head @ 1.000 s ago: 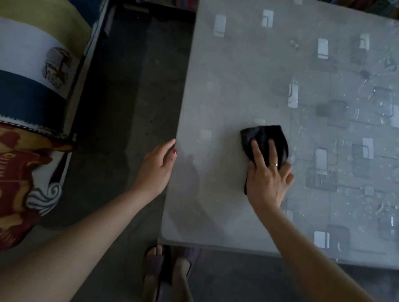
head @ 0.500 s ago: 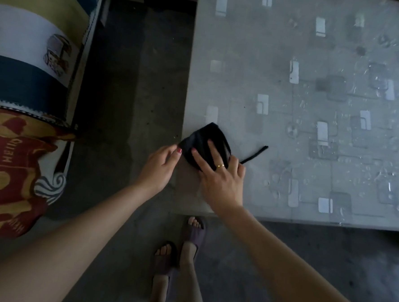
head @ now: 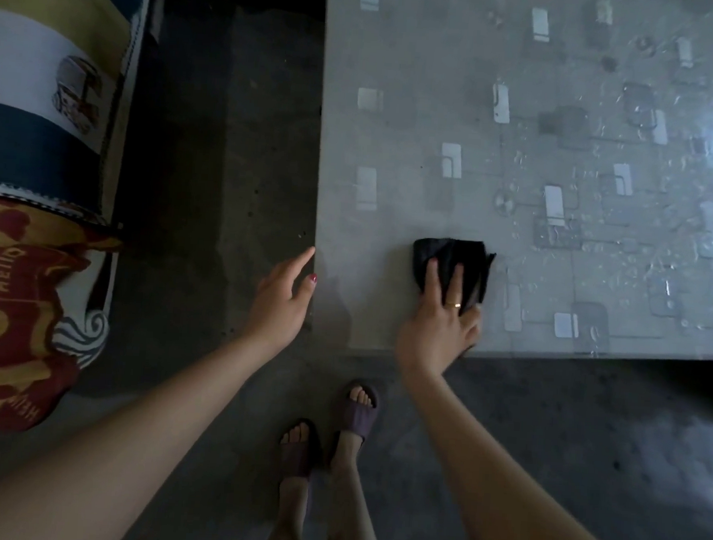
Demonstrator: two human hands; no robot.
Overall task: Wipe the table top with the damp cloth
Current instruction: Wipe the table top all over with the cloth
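Observation:
A black cloth point(head: 468, 260) lies bunched on the grey glass-covered table top point(head: 418, 119), near its front left corner. My right hand point(head: 439, 320) presses flat on the cloth with straight fingers; a ring shows on one finger. My left hand point(head: 282, 294) hangs open beside the table's left edge, its fingertips level with the edge and holding nothing. The right half of the table top carries scattered water drops and streaks.
A sofa or bed with striped and red-yellow patterned covers point(head: 31, 166) stands to the left across a dark floor strip point(head: 229, 137). My feet in dark sandals point(head: 336, 431) stand just before the table's front edge point(head: 591, 357).
My right hand slid the cloth from the table's left edge rightwards along the front. The left hand stayed by the left edge.

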